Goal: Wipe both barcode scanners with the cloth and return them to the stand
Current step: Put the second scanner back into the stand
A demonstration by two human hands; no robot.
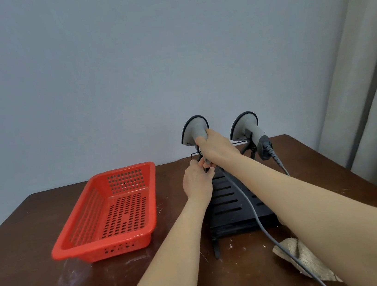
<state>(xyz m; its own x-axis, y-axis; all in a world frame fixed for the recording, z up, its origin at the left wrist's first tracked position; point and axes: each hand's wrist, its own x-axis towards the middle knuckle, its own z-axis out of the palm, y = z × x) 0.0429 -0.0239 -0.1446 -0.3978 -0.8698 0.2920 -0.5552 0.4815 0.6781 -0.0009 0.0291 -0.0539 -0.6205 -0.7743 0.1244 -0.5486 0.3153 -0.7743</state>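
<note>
Two grey barcode scanners stand head-up at the back of a black slotted stand (pixel 229 197). My right hand (pixel 217 148) is wrapped around the handle of the left scanner (pixel 194 130). My left hand (pixel 196 181) pinches at that scanner's base where its grey cable (pixel 252 209) leaves, at the stand's wire holder. The right scanner (pixel 247 126) rests in the stand untouched, with its cable trailing to the right. A beige cloth (pixel 303 257) lies on the table near the front right, partly under my right forearm.
An empty red perforated basket (pixel 84 218) sits on the left of the dark brown table (pixel 31 274). A grey wall is directly behind the stand. A curtain (pixel 366 69) hangs at the right. The table's right edge runs close to the stand.
</note>
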